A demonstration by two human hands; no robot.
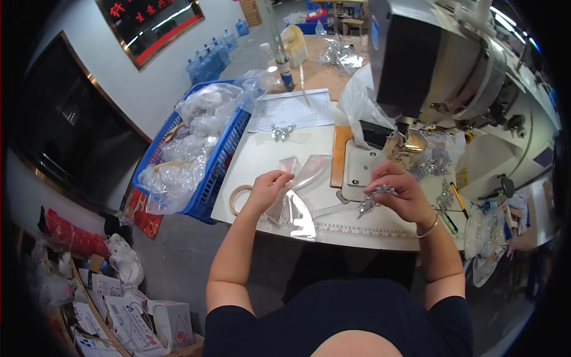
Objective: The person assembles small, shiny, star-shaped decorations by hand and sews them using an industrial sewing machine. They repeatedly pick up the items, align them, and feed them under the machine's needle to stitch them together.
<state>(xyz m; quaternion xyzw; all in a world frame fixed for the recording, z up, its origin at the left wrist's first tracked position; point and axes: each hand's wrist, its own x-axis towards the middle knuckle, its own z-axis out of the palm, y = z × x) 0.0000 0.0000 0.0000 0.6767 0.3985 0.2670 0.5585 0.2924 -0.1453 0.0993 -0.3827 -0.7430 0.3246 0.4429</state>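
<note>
My left hand [272, 189] pinches the middle of a clear plastic piece [302, 217] with several petal-shaped arms. It lies on the white table top [244, 172], its arms spread around my fingertips. My right hand [397, 189] is closed around a bunch of small shiny silver pieces [370, 202], held above the table to the right of the plastic. Their exact kind is too small to tell. Beside my left wrist, a roll of tape [238, 195] lies flat. A small heap of similar silver pieces [282, 132] sits farther back on a clear strip.
A large sewing machine [410, 53] stands at the right, with more silver pieces [432, 163] by its base. A measuring scale [357, 231] runs along the near edge. Left of the table is a blue basket [223, 172] of clear plastic; paper sheets [297, 108] lie at the back.
</note>
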